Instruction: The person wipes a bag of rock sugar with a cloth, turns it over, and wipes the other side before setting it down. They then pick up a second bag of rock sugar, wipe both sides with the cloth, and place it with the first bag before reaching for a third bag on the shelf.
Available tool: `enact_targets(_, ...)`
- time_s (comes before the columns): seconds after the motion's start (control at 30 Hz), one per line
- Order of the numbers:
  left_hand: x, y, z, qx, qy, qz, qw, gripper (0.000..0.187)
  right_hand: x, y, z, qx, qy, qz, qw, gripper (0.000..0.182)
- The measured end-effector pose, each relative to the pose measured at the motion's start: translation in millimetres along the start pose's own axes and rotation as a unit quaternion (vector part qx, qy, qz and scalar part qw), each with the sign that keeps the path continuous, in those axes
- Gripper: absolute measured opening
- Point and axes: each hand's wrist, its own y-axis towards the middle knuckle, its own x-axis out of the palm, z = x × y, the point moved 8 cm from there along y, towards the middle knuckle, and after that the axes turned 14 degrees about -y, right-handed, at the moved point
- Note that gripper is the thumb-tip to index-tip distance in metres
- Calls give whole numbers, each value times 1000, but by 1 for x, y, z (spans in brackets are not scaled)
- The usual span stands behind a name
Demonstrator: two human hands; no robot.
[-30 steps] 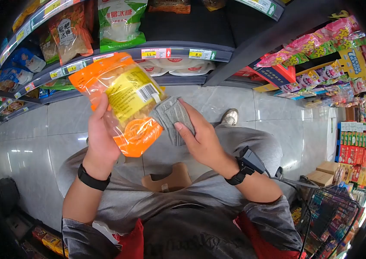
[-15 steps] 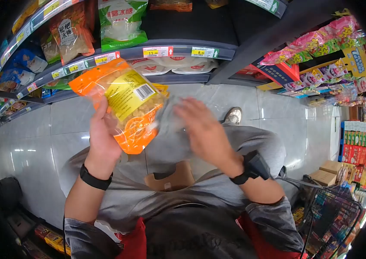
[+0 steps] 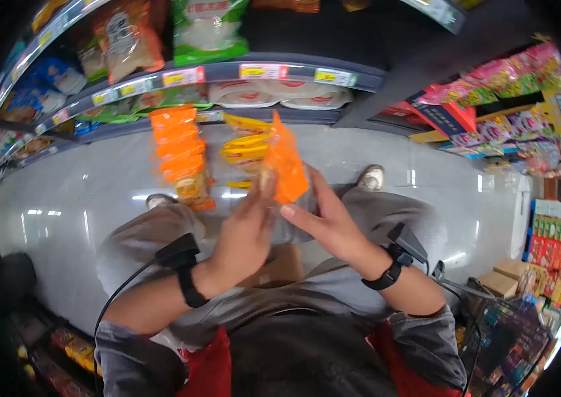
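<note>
An orange bag, turned nearly edge-on, is held upright in the middle of the view. My left hand grips its left side. From the right, my right hand touches it with the thumb near its lower edge and the fingers behind it. Just left of the bag, several yellow packets lie in a column on the floor. Further left is a row of overlapping orange bags, slightly blurred.
A shelf with price tags and bagged goods crosses the top. Colourful packets hang at the right, above cardboard boxes and a wire cart. A brown carton stands between the legs.
The orange bag has moved right and turned from its flat face to edge-on. My right hand has closed in on it. The floor row of orange bags has come into view.
</note>
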Motion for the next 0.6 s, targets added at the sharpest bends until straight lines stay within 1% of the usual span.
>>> enact_targets(0.03, 2, -5, 3, 0, 28, -6, 1000, 66, 3, -1, -4, 3, -22, -2, 1000, 85)
enact_targets(0.1, 5, -8, 1, -50, 65, -43, 996, 69, 5, -5, -16, 9, -69, 2, 998, 88)
enact_targets(0.13, 5, -8, 0, -72, 80, -64, 992, 71, 7, -5, -21, -54, -123, 54, 989, 86)
enact_targets(0.17, 5, -9, -3, -92, 93, -86, 988, 72, 10, -7, -15, -33, -129, 46, 990, 84)
enact_targets(0.2, 4, -13, -4, -31, 109, -65, 991, 77, 10, -8, -12, -12, -137, 39, 990, 82)
enact_targets(0.27, 1, -16, 2, -3, 115, -69, 991, 80, 10, -9, -9, 18, -154, 41, 987, 75)
enact_targets(0.37, -3, -18, 10, 25, 101, -77, 992, 83, 10, -8, -7, 18, -116, 14, 993, 74)
enact_targets(0.4, -4, -19, 11, 32, 92, -80, 992, 85, 11, -7, -13, -23, -142, 31, 989, 75)
enact_targets(0.47, -8, -23, 6, 40, 74, -123, 989, 82, 15, -8, -23, -106, -194, 63, 973, 75)
enact_targets(0.5, -9, -26, 4, 44, 65, -144, 987, 80, 17, -9, -25, -125, -213, 64, 967, 75)
enact_targets(0.57, -12, -31, 4, 42, 48, -155, 986, 76, 18, -12, -26, -163, -249, 68, 952, 74)
enact_targets(0.6, -13, -33, 5, 41, 39, -161, 985, 74, 16, -13, -26, -169, -246, 65, 952, 73)
